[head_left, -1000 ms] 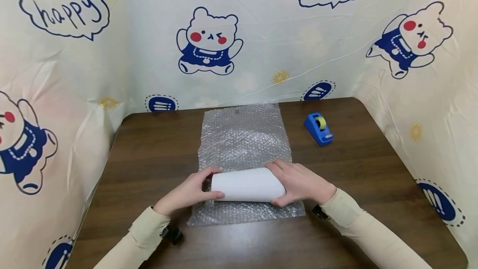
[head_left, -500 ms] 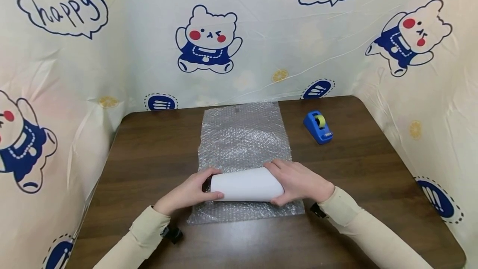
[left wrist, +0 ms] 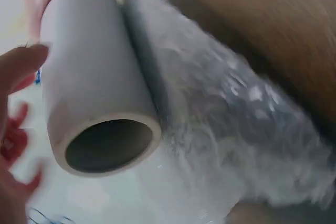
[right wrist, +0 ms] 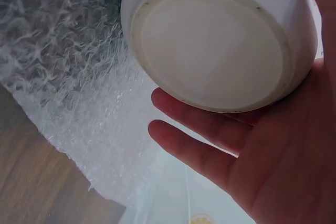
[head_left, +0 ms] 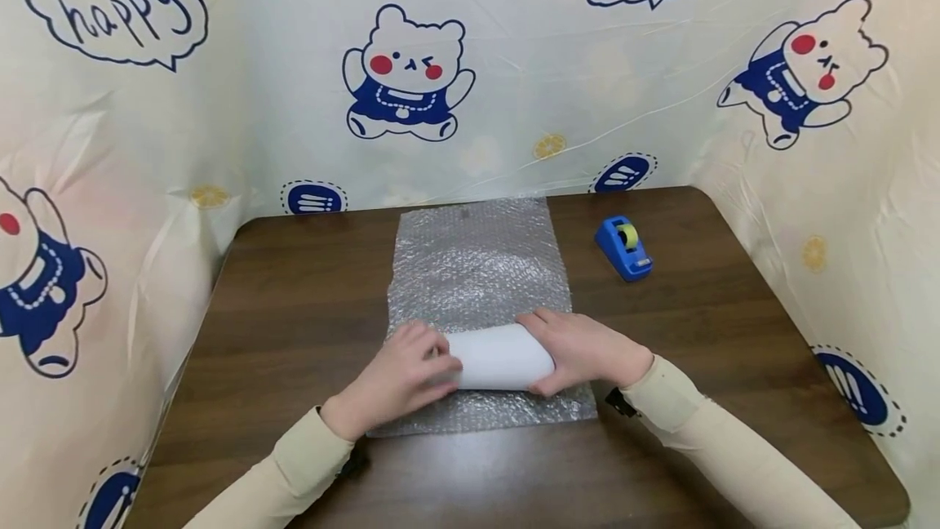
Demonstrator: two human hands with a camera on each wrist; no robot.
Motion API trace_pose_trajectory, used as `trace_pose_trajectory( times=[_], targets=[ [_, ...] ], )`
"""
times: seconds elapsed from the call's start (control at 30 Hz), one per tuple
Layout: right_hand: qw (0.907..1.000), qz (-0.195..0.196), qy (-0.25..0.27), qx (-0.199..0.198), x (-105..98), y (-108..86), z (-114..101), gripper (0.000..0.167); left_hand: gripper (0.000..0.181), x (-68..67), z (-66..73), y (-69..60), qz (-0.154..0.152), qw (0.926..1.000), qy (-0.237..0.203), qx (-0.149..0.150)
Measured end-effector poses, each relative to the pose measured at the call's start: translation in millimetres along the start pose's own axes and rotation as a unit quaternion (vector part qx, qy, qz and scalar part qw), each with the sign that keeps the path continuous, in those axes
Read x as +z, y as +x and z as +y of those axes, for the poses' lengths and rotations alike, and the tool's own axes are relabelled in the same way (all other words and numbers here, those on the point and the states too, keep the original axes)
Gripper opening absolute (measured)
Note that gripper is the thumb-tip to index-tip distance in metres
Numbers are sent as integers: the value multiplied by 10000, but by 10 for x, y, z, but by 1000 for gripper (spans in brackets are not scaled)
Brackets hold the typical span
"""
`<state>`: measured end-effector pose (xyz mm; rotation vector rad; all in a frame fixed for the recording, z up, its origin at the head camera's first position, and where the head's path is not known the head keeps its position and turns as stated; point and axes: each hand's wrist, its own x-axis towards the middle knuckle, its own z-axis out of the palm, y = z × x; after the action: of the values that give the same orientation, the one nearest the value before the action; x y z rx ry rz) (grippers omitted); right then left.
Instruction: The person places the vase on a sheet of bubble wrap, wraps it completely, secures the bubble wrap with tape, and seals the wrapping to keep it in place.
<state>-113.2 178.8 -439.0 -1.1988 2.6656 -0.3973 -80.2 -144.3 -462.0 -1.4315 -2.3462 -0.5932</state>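
Observation:
A white ceramic vase [head_left: 495, 357] lies on its side over the near part of a sheet of bubble wrap [head_left: 481, 260]. My right hand [head_left: 591, 349] grips its base end, thumb in front and fingers behind. The right wrist view shows the vase's closed round base [right wrist: 210, 51] beside the palm. My left hand [head_left: 396, 370] is at the mouth end with loosely bent fingers. In the left wrist view, its blurred fingers [left wrist: 18, 69] stand off the vase, whose round mouth [left wrist: 60, 153] faces that camera.
A blue tape dispenser [head_left: 624, 247] with yellow-green tape stands to the right of the bubble wrap. The brown wooden table [head_left: 308, 292] is walled on three sides by a printed cloth [head_left: 514, 104], which meets its back edge.
My left hand has let go of the vase's mouth end and shifted right and slightly up over it. The right hand keeps its grip, and the vase stays on the wrap.

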Motion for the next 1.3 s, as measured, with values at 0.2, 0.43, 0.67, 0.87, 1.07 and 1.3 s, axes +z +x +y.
trace_pose_trajectory(
  times=[0.2, 0.43, 0.67, 0.87, 1.07, 1.3],
  targets=[
    [9999, 20, 91, -59, 2, 21, 22, 87, 35, 44, 272, 70, -295, 9885, 537, 1386],
    [9997, -56, 235, -48, -2, 36, 41, 86, 20, 146, 415, 24, -1398, 9795, 805, 1209],
    [9993, -144, 352, 13, -21, 39, 30, 86, 18, 220, 409, -43, -1603, 9744, 1199, 1021],
    [9989, -229, 377, 145, -31, 36, 30, 86, 17, 214, 392, -13, -1324, 9692, 1668, 1234],
    [9990, -200, 379, 109, -27, 34, 31, 85, 6, 106, 315, 48, -855, 9782, 1479, 1178],
    [9991, -204, 360, 88, -15, 26, 32, 86, 58, 69, 175, 38, -594, 9885, 1349, 332]
  ],
)
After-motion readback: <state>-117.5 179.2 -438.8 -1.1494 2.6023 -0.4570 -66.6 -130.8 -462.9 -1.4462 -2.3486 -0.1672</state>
